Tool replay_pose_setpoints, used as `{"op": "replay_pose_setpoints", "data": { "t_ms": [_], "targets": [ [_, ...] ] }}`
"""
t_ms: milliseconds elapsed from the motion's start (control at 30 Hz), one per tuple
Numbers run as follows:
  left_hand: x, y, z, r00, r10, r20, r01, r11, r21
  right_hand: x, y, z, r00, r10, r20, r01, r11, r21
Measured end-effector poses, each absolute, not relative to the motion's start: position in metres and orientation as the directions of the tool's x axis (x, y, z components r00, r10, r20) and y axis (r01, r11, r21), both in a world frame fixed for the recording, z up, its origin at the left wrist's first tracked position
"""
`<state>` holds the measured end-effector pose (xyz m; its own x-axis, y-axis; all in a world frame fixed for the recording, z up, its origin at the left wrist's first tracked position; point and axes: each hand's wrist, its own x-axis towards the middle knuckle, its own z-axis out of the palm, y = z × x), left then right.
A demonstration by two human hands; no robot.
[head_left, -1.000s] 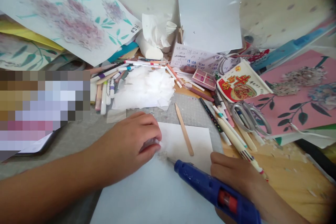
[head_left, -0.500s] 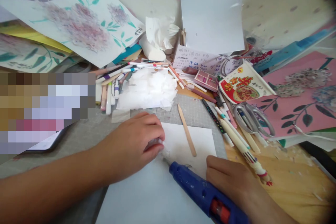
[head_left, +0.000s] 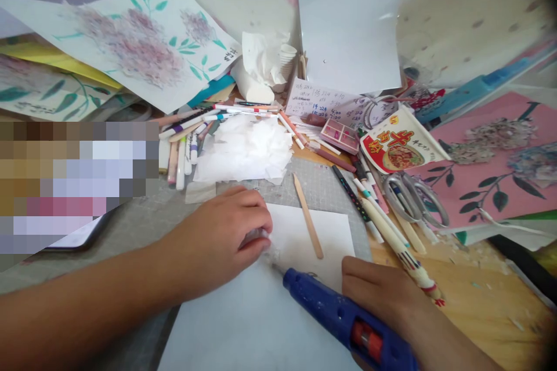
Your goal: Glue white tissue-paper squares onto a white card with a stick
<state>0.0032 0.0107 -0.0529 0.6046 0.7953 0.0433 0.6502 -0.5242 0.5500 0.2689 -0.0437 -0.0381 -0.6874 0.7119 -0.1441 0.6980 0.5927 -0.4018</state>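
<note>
My right hand [head_left: 383, 290] is wrapped round a blue hot glue gun [head_left: 322, 307], whose metal nozzle points up and left. Just beyond the nozzle tip, my left hand [head_left: 237, 232] pinches a small white piece of tissue paper, mostly hidden by the fingers. Both hands are over a white sheet of paper [head_left: 243, 330]. A faint clear patch, perhaps glue, shows on the sheet between nozzle and fingertips. A flat wooden stick [head_left: 310, 220] lies on the sheet's upper part. Behind it sits a heap of white tissue pieces [head_left: 248, 148] on the grey cutting mat [head_left: 300, 174].
Markers [head_left: 187, 151] ring the heap. To the right are scissors [head_left: 413, 200], a long cream multi-colour pen [head_left: 391, 237], a paper food cup [head_left: 400, 142] and a pink palette [head_left: 339, 136]. Flower pictures [head_left: 130, 40] lean at the left; a blurred-out area covers the left side.
The glue gun's nozzle has drawn very slightly right and down from the left fingertips. My left hand keeps its pinch, and the view has shifted a little.
</note>
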Motion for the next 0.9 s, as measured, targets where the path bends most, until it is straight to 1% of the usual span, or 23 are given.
{"op": "replay_pose_setpoints", "data": {
  "t_ms": [67,100,167,300,433,500,667,733,767,900],
  "targets": [
    [0.003,0.011,-0.053,0.604,0.796,0.046,0.649,-0.524,0.552,0.270,-0.044,-0.041,-0.680,0.718,-0.145,0.684,0.552,-0.477],
    [0.003,0.011,-0.053,0.605,0.795,0.048,0.647,-0.525,0.552,0.271,-0.044,-0.042,-0.670,0.727,-0.149,0.688,0.533,-0.492],
    [0.003,0.011,-0.052,0.610,0.791,0.048,0.644,-0.530,0.552,0.270,-0.044,-0.042,-0.646,0.748,-0.154,0.714,0.519,-0.471],
    [0.003,0.011,-0.052,0.609,0.793,0.038,0.646,-0.522,0.557,0.270,-0.045,-0.037,-0.637,0.765,-0.095,0.726,0.554,-0.407],
    [0.003,0.010,-0.052,0.610,0.792,0.032,0.645,-0.519,0.561,0.268,-0.047,-0.036,-0.625,0.763,-0.167,0.738,0.506,-0.447],
    [0.003,0.010,-0.051,0.610,0.792,0.033,0.644,-0.519,0.562,0.266,-0.047,-0.038,-0.634,0.759,-0.151,0.728,0.519,-0.448],
    [0.002,0.011,-0.051,0.616,0.787,0.041,0.636,-0.528,0.563,0.264,-0.047,-0.043,-0.662,0.730,-0.171,0.735,0.587,-0.339],
    [0.003,0.011,-0.051,0.620,0.784,0.039,0.633,-0.529,0.565,0.263,-0.046,-0.042,-0.677,0.714,-0.180,0.727,0.608,-0.319],
    [0.003,0.011,-0.051,0.620,0.783,0.037,0.633,-0.528,0.566,0.263,-0.047,-0.043,-0.686,0.706,-0.178,0.718,0.615,-0.327],
    [0.004,0.010,-0.050,0.614,0.789,0.029,0.645,-0.523,0.558,0.263,-0.051,-0.048,-0.691,0.713,-0.119,0.679,0.583,-0.446]
  ]
}}
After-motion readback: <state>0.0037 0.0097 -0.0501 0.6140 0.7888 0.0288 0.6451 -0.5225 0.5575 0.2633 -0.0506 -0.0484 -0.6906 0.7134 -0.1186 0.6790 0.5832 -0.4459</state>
